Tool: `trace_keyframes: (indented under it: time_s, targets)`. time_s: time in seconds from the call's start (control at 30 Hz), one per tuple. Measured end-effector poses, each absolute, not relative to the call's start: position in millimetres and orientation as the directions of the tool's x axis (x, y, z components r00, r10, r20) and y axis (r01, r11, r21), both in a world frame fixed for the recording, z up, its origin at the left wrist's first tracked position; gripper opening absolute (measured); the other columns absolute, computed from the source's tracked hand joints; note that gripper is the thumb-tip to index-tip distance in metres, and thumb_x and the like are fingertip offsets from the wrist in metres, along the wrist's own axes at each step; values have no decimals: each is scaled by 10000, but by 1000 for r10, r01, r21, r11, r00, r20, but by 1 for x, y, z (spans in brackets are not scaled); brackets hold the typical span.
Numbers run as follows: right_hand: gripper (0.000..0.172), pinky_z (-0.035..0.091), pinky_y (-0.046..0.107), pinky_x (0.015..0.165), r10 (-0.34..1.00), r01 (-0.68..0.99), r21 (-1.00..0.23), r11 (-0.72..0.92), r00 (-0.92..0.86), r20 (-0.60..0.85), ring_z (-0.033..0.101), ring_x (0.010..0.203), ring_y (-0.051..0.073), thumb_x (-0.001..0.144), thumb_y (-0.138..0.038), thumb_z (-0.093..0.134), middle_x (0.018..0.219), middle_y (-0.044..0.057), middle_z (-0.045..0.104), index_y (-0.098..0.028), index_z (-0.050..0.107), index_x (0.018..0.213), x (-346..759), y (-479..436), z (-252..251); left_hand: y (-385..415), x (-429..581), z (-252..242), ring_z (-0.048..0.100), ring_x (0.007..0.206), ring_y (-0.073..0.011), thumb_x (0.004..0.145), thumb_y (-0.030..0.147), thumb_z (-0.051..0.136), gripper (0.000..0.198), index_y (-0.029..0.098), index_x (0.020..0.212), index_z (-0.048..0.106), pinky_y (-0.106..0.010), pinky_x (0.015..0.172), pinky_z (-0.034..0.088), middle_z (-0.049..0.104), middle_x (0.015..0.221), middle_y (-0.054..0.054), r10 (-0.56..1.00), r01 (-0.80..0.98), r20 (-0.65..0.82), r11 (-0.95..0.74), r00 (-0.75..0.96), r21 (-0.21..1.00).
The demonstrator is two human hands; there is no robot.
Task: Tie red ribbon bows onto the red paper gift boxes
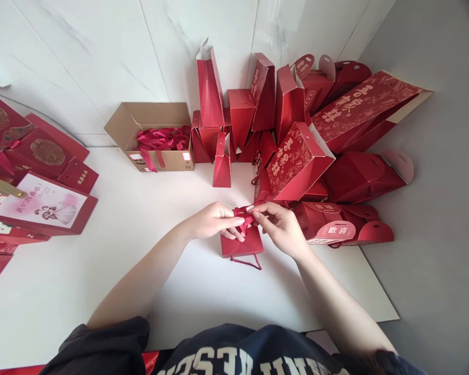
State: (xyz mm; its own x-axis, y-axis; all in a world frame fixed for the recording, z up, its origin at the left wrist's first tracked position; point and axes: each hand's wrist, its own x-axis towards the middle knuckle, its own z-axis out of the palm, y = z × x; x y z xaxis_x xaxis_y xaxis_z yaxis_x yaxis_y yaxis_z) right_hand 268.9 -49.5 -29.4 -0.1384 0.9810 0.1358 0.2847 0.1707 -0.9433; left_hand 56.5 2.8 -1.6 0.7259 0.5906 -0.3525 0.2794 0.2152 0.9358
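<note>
A small red gift bag [242,244] lies flat on the white table [101,271], its cord handle trailing toward me. A red ribbon [243,214] sits at the bag's top edge. My left hand [214,221] pinches the ribbon from the left, fingers closed on it. My right hand [279,225] pinches the same ribbon from the right, fingertips meeting the left hand's.
A cardboard box [150,136] holding red ribbons stands at the back. Several red gift bags and boxes [297,156] are heaped behind and to the right of my hands. Flat red cards and boxes [39,198] lie stacked at the left. The table's right edge [375,281] is close.
</note>
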Motion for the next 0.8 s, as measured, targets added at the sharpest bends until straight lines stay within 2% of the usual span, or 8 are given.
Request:
trace_keyframes:
  time_s: [0.07, 0.17, 0.4, 0.53, 0.7, 0.8]
  targets:
    - [185, 517, 314, 722, 968, 360, -901, 242, -159, 196, 636, 862, 186, 937, -272, 559, 1036, 64, 678, -217, 675, 1070, 273, -54, -27, 3, 56, -2, 742, 879, -230, 886, 458, 609, 374, 114, 852, 750, -309, 770, 592, 763, 910, -132, 589, 276, -351, 216, 728, 937]
    - [246, 528, 340, 786, 938, 448, -824, 345, -200, 284, 628, 863, 186, 917, -175, 549, 1042, 65, 659, -228, 650, 1135, 279, -61, -23, 4, 57, -2, 742, 877, -230, 888, 448, 612, 356, 120, 870, 748, -293, 741, 588, 762, 907, -129, 596, 288, -371, 233, 712, 929]
    - [160, 520, 327, 726, 895, 583, -687, 434, -192, 402, 615, 773, 183, 945, -185, 532, 888, 58, 633, -223, 653, 1043, 283, -69, -26, 4, 60, -3, 746, 830, -217, 896, 455, 593, 318, 145, 929, 653, -248, 652, 550, 745, 906, -101, 606, 282, -382, 258, 698, 924]
    - [116, 500, 323, 702, 902, 651, -633, 420, -222, 371, 607, 782, 190, 953, -215, 526, 890, 66, 631, -205, 634, 994, 285, -72, -27, 4, 60, -3, 745, 851, -233, 880, 422, 617, 273, 160, 948, 578, -272, 653, 550, 734, 971, -108, 599, 258, -390, 297, 699, 919]
    - [129, 478, 313, 644, 929, 700, -613, 366, -237, 284, 594, 786, 205, 965, -244, 483, 892, 76, 618, -201, 605, 955, 285, -72, -29, 5, 59, -1, 739, 853, -220, 891, 378, 596, 246, 158, 819, 512, -257, 642, 539, 733, 952, -100, 564, 262, -393, 302, 726, 917]
    - [134, 467, 312, 641, 935, 711, -609, 352, -236, 265, 590, 761, 203, 969, -245, 467, 869, 71, 607, -205, 593, 946, 283, -70, -30, 6, 58, -2, 735, 803, -198, 890, 369, 592, 229, 154, 830, 541, -250, 625, 534, 731, 962, -103, 547, 285, -394, 276, 739, 918]
